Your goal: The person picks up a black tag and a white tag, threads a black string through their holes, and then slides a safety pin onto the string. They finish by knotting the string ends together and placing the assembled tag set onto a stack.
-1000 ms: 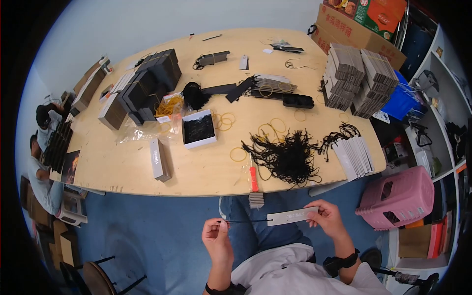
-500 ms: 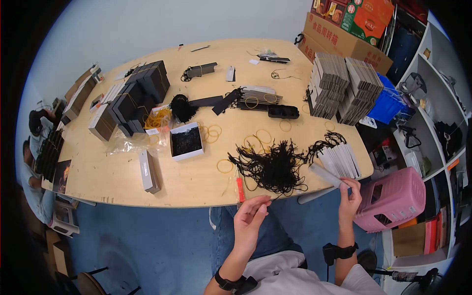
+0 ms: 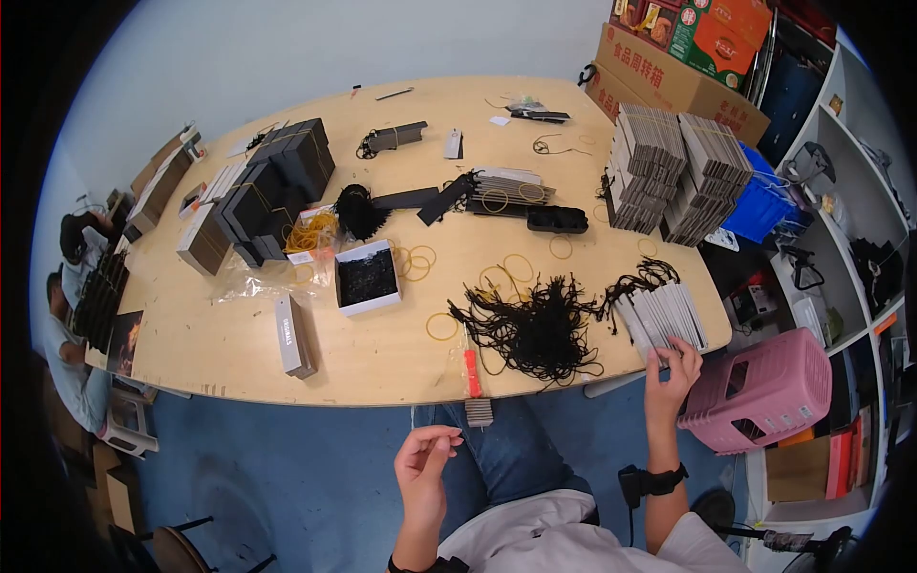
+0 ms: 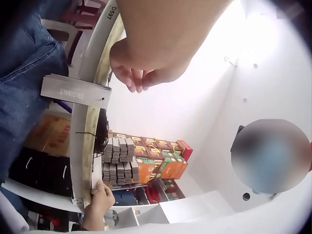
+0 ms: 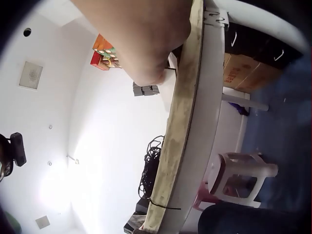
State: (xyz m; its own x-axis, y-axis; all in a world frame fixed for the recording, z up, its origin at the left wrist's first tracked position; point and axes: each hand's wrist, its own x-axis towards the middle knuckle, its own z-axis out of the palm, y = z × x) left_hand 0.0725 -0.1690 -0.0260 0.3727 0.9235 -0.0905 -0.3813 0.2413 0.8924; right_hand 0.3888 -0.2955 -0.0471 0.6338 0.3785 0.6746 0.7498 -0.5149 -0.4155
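In the head view my right hand (image 3: 672,382) pinches the near end of a pale tag (image 3: 638,325), at the left side of a row of corded tags (image 3: 680,310). The left wrist view also shows that hand (image 4: 100,201) at the tag's end. My left hand (image 3: 422,468) is over my lap, fingers loosely bent, holding nothing. A heap of black cords (image 3: 540,329) lies between the hands, farther up the table. A small stack of tags (image 3: 479,413) juts out at the table's near edge; its top one reads ORIGINALS in the left wrist view.
An upright-printed tag stack (image 3: 294,336), a white box of black pieces (image 3: 368,277) and yellow rubber bands (image 3: 310,232) are on the table (image 3: 401,353). Tall grey bundles (image 3: 645,167) stand at the back right. A pink crate (image 3: 759,392) is right of the table. Two people sit far left.
The right hand has carried the tag from over the lap to the row at the right and lowered it there. The left hand has let go of the cord and drawn back toward the lap.
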